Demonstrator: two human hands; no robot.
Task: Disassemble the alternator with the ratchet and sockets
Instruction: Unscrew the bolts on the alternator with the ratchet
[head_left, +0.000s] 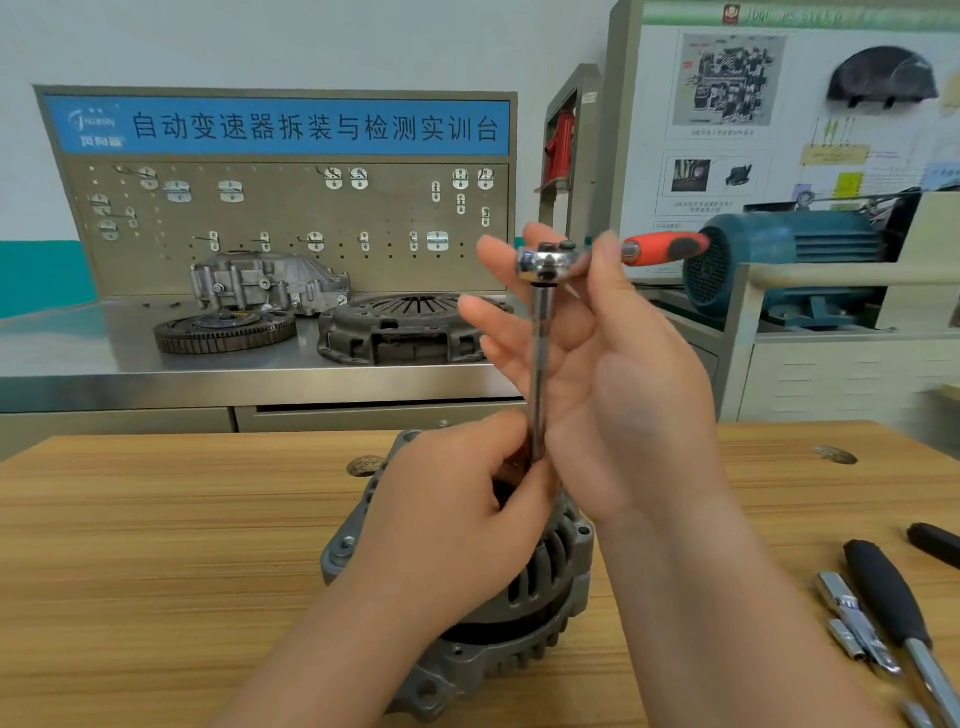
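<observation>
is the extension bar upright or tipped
Upright. The extension bar rises almost vertically from the alternator to the ratchet, whose orange handle sticks out sideways.

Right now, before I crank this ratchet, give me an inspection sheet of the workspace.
Surface: wooden table, knots in the grain.
Job's things: alternator on the table; ratchet atop an upright extension bar reaching down to it.
Clutter: black-handled tools and metal bits at the right edge.
Grippers: left hand grips the bar's lower end; right hand fingers pinch the ratchet head.
Cables: nothing seen.
Surroundings: steel bench with clutch cover, flywheel, pegboard; blue motor at right.
</observation>
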